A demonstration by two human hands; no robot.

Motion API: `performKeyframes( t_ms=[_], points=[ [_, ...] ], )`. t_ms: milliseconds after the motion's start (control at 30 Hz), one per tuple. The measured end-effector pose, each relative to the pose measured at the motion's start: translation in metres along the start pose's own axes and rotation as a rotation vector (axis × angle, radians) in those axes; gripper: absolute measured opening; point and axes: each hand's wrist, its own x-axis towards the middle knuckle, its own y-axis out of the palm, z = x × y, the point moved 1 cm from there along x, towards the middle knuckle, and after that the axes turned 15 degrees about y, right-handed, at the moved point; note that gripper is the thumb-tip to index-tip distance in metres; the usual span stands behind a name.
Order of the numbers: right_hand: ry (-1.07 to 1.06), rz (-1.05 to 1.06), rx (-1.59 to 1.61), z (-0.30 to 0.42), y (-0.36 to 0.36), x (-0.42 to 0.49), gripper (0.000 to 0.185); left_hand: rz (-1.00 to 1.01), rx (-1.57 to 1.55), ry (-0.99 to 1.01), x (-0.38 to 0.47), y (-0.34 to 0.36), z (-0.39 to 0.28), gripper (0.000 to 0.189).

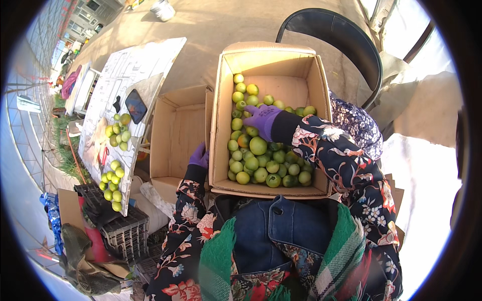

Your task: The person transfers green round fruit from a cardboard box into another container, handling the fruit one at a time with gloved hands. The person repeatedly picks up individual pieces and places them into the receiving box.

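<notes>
A cardboard box (282,88) in front of me holds many green tomatoes (260,175), mostly heaped at its near end and along its left side. Its far right floor shows bare cardboard. My right hand (263,119), in a purple glove, reaches in over the tomatoes with its fingers towards the left wall; whether it grips one is hidden. A tomato with an orange patch (244,140) lies just below that hand. Also gloved in purple, my left hand (199,155) is against the outer left side of this box, its fingertips out of sight. Beside it stands a second, empty cardboard box (180,135).
On the left, a board table (128,64) carries a phone (136,106), two tomato groups (119,131) and red-handled scissors (103,155). A black plastic crate (126,235) stands below. Behind the boxes are a black chair (335,34), a floral cloth (354,124) and a bucket (163,10).
</notes>
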Motion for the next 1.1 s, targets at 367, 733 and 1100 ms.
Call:
performKeyframes(
  t_ms=[367, 733, 1100],
  points=[
    [0.027, -0.175, 0.274, -0.024, -0.038, -0.012, 0.049, -0.323, 0.545, 0.326, 0.071, 0.016, -0.190, 0.033],
    [0.498, -0.035, 1.206, -0.041, -0.038, -0.047, 0.058, 0.340, 0.566, 0.776, 0.091, 0.183, -0.272, 0.064],
    [0.523, -0.301, 0.818, -0.032, -0.052, -0.082, 0.046, -0.176, 0.074, 0.658, 0.090, 0.135, -0.269, 0.054]
  ],
)
